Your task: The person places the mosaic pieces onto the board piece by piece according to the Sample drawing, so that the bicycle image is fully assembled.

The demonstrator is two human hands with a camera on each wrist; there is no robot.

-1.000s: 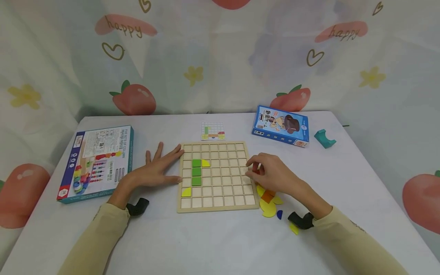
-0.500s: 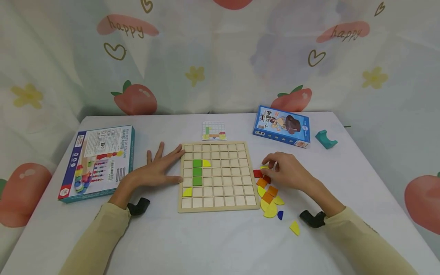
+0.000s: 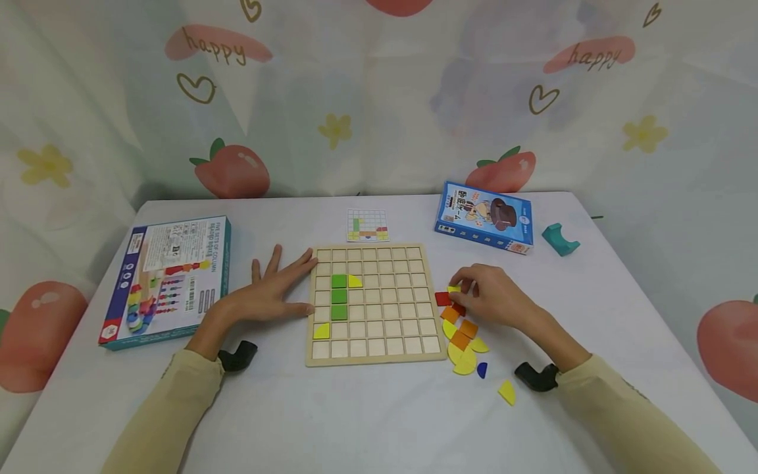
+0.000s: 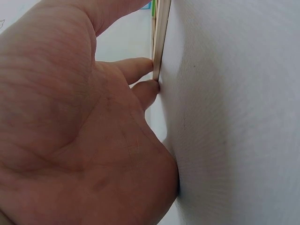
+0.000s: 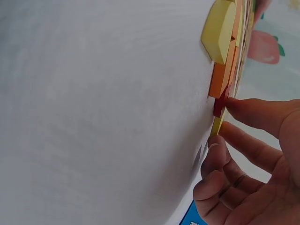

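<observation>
The left hand rests spread at the left edge of the wooden grid board, with fingertips touching its frame; the left wrist view shows two fingers against that edge. Green squares and yellow pieces sit in its cells. Right of the board, the right hand is at the upper end of a loose pile, thumb and bent index finger apart. In the right wrist view, its thumb touches a dark red piece, with the index finger beside a yellow piece. The other fingers are curled.
A patterned card lies behind the board. A large box is at left, a blue box at back right beside a teal piece. Orange squares, a blue piece and a yellow wedge lie at right.
Compared with a second ago, the right hand has moved right from the board's right edge to the pile, uncovering red and orange pieces. The left hand has stayed in place.
</observation>
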